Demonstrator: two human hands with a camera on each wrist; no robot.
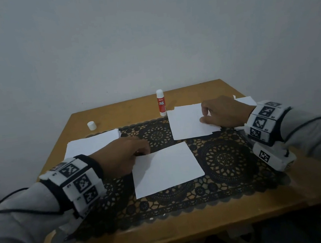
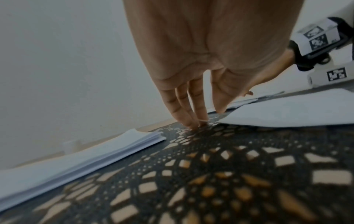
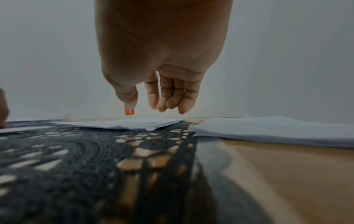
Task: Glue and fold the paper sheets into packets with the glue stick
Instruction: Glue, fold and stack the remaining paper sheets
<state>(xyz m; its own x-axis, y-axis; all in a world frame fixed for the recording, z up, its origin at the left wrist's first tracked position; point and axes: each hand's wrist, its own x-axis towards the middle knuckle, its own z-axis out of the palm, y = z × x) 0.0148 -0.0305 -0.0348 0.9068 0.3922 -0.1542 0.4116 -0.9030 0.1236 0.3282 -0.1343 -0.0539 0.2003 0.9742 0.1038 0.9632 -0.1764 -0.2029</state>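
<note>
While the glue stick (image 1: 161, 103) stands upright and uncapped near the far edge of the counter (image 1: 188, 230), both hands work lower down among the paper. Its white cap (image 1: 91, 125) sits apart on the bare wood to the far left. A black lace mat (image 1: 226, 159) covers the middle of the counter, and one white sheet (image 1: 167, 169) lies flat on it in the centre. The left hand (image 1: 119, 156) rests at that sheet's far left corner; in the left wrist view its fingers (image 2: 188, 109) point straight down with the tips touching the mat just beside the sheet's edge, the grip loose and holding nothing. Behind this hand lies a stack of paper (image 1: 92, 144), half on the mat and half on the wood. The right hand (image 1: 226, 111) hangs over a second pile of sheets (image 1: 187, 121) at the far right, just beside the glue stick. From the head view its thumb seems to touch the top sheet, yet the right wrist view shows the fingers (image 3: 172, 97) loosely bent and clear of the paper, the grip holding nothing. More paper (image 3: 277, 127) lies under the right wrist.
</note>
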